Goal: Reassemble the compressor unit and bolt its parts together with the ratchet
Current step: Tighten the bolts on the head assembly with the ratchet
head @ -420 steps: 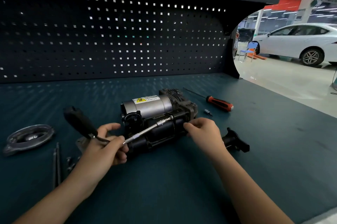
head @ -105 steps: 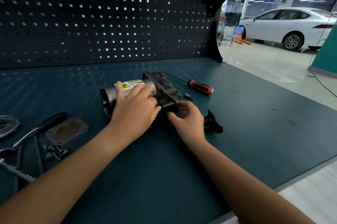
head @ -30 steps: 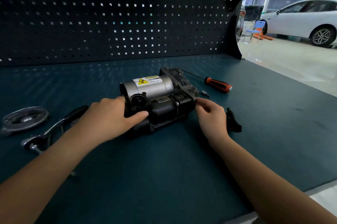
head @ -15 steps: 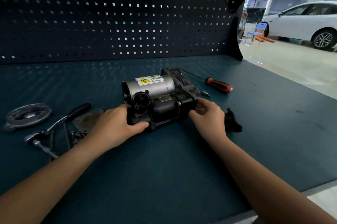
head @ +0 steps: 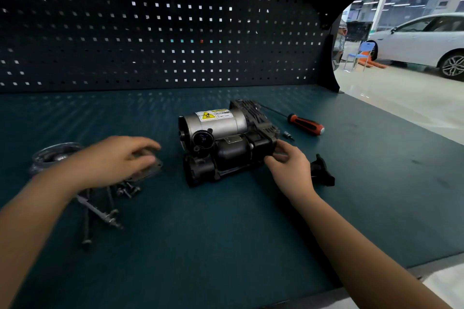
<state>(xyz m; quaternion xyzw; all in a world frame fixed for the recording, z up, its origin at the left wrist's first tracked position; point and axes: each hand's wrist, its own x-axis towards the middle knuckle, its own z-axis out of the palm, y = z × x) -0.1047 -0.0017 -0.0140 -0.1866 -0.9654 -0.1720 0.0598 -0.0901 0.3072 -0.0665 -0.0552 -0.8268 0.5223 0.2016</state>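
The compressor unit (head: 226, 138), a silver cylinder with a yellow warning label on black housings, lies mid-bench. My right hand (head: 288, 168) grips its right end with curled fingers. Blurred and with fingers spread, my left hand (head: 110, 160) hovers left of the unit, over a flat metal cover plate (head: 153, 170), holding nothing. The ratchet is mostly hidden under my left wrist; only its extension bar (head: 100, 213) shows. Several short bolts (head: 128, 190) lie beside the plate, and long bolts (head: 86, 223) lie nearer me.
A round metal cover (head: 55, 155) sits at far left. A red-and-black screwdriver (head: 306, 126) and a small bit (head: 288, 135) lie right of the unit, a black plastic part (head: 322, 170) by my right wrist. A pegboard wall closes the bench's back.
My left hand has let go of the compressor unit and swung left over the cover plate. My right hand stays on the unit's right end.
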